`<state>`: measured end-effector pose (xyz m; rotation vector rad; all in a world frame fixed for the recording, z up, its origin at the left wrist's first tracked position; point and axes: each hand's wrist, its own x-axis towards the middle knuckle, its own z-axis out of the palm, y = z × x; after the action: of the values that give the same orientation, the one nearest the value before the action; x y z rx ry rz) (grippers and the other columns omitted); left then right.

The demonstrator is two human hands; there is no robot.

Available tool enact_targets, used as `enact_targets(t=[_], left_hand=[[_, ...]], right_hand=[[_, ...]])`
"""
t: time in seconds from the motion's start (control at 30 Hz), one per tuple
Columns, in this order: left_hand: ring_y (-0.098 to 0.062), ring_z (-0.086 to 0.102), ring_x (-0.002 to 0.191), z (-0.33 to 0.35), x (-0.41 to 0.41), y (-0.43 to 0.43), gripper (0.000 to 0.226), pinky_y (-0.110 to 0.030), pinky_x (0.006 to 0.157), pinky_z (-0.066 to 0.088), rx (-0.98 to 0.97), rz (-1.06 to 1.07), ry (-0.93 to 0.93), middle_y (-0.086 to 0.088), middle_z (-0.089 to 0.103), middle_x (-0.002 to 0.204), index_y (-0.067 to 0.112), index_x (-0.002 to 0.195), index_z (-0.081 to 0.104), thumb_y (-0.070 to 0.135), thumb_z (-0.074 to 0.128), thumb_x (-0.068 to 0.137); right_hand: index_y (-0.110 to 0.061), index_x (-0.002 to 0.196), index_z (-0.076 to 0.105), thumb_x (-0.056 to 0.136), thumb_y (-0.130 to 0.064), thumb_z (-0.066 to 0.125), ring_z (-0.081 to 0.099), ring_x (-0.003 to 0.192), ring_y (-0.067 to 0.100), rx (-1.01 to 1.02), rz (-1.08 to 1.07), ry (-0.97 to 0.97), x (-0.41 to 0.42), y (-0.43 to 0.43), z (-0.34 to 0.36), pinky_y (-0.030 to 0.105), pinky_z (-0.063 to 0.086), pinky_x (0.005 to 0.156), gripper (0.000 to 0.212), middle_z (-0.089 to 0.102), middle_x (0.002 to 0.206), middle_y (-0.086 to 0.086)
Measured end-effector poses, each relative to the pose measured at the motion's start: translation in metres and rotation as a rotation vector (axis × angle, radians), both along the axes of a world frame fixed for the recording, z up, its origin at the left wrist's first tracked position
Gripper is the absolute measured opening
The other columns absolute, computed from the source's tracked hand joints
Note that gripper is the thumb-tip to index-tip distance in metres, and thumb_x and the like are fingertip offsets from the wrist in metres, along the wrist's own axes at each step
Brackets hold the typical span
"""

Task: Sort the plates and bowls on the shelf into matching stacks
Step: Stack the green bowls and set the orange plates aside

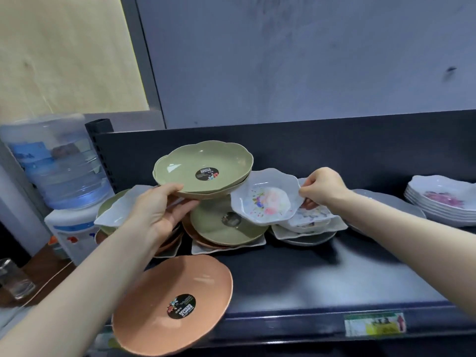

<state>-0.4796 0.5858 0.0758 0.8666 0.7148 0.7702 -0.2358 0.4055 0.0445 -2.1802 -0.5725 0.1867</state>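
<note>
Water dispenser [67,229] carrying an inverted blue bottle [56,161], at 9 o'clock; clear drinking glass [15,279], at 8 o'clock; green price label [374,324], at 5 o'clock; pale wooden panel [64,52], at 11 o'clock.

grey wall [309,60] | pale wood panel [64,52] | water dispenser [69,222] at left

Green scalloped bowl [203,173] rides high and level; white floral bowl [266,199] tilts at its three o'clock; orange plate [172,305] flat at six.

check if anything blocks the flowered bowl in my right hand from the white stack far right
Nothing tall: only a flat grey plate lies between the flowered bowl in the right hand and the white stack.
</note>
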Motion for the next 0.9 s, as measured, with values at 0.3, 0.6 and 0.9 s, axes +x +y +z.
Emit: enact_targets(t=[0.3,0.6,0.9], left_hand=[[-0.024,0.06,0.08,0.017,0.111,-0.101,0.006,-0.037,0.063,0.06,-0.014,-0.227,0.013,-0.013,0.059,0.084,0.001,0.084,0.055,-0.002,0.053,0.089],[-0.024,0.062,0.079,0.016,0.196,-0.2,0.005,-0.042,0.077,0.059,-0.03,-0.304,0.041,-0.014,0.061,0.084,0.001,0.086,0.056,-0.002,0.053,0.089],[-0.025,0.061,0.087,0.004,0.232,-0.254,0.004,-0.047,0.087,0.05,-0.043,-0.216,0.071,-0.017,0.059,0.088,0.001,0.09,0.054,-0.003,0.052,0.09]], right_hand=[[0.009,0.076,0.066,0.075,0.012,0.053,0.061,0.038,0.023,0.123,-0.231,0.169,0.079,-0.153,0.007,0.029,0.059,0.049,0.013,0.061,0.061,0.019],[0.005,0.062,0.063,0.077,0.012,0.057,0.065,0.041,0.023,0.113,-0.355,0.124,0.179,-0.283,0.016,0.025,0.056,0.043,0.018,0.061,0.043,0.014],[0.01,0.077,0.062,0.079,0.014,0.058,0.058,0.029,0.018,0.096,-0.366,0.202,0.259,-0.34,0.005,0.021,0.049,0.036,0.006,0.06,0.042,0.016]])
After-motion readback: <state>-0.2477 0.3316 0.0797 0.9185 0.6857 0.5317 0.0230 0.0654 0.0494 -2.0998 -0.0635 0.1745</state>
